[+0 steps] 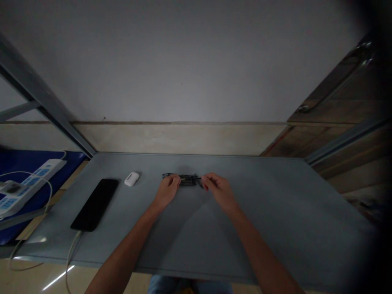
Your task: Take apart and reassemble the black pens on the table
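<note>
A small pile of thin dark pen-like sticks (187,183) lies on the grey table near its far side. Over the pile, my left hand (168,188) is closed in a pinch on one end of a slim black pen-like stick (197,178). At its other end, my right hand (217,187) pinches with thumb and forefinger. Between the two hands the stick runs roughly level, just above the others. Its tips are hidden by my fingers, and its exact kind is too small to make out.
Left on the grey table (196,241) are a white earbud case (132,179) and a black phone (95,205) with a cable (71,255) over the front edge. A white power strip (30,185) lies beyond the left edge. A pale wall (190,73) rises behind.
</note>
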`<state>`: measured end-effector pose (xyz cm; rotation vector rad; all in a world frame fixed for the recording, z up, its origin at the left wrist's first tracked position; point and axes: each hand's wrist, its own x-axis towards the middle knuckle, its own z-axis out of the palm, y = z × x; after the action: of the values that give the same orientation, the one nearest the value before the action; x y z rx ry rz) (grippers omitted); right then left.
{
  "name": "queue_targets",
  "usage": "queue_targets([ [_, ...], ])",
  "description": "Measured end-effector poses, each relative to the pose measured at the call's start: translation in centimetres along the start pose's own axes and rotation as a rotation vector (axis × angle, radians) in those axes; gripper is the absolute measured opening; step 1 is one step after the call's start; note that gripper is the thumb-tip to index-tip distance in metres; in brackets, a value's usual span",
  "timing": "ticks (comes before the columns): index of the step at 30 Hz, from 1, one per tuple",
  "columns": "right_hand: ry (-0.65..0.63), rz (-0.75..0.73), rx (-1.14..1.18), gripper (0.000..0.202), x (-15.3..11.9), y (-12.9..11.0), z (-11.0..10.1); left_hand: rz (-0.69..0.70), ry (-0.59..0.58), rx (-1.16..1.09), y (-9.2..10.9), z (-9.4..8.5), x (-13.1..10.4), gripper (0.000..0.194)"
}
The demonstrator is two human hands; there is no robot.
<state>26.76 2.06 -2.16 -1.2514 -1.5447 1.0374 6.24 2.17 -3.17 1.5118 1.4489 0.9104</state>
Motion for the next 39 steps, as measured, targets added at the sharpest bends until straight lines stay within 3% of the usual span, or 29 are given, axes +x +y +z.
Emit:
queue_targets([
  [5, 0.001, 0.04, -0.08, 0.043, -0.17, -0.32, -0.08, 0.045, -0.003, 0.035, 0.2, 0.0, -0.14, 0.031],
  [14, -0.06, 0.001, -0.006, 0.024, -0.08, 0.16, 0.07, 0.019, 0.05, -0.009, -0.04, -0.28, 0.1, 0.036],
  [20, -0.052, 0.043, -0.063, 0.042, -0.24, 0.1, -0.07, 0.06, 0.041, 0.028, 0.14, -0.16, -0.05, 0.036],
  [27, -0.04, -0.017, -0.036, 0.023, -0.01, -0.04, 0.07, 0.03, 0.103, -0.032, 0.19, -0.39, -0.1, 0.036],
  [34, -0.02, 0.057, -0.018, 0.045, -0.27, -0.09, 0.1, 0.076, 0.091, 0.021, 0.48, -0.3, -0.33, 0.031],
  [39, -0.019, 0.004, -0.018, 0.029, -0.12, 0.0, 0.05, 0.064, 0.087, -0.012, 0.1, -0.1, -0.13, 0.03],
])
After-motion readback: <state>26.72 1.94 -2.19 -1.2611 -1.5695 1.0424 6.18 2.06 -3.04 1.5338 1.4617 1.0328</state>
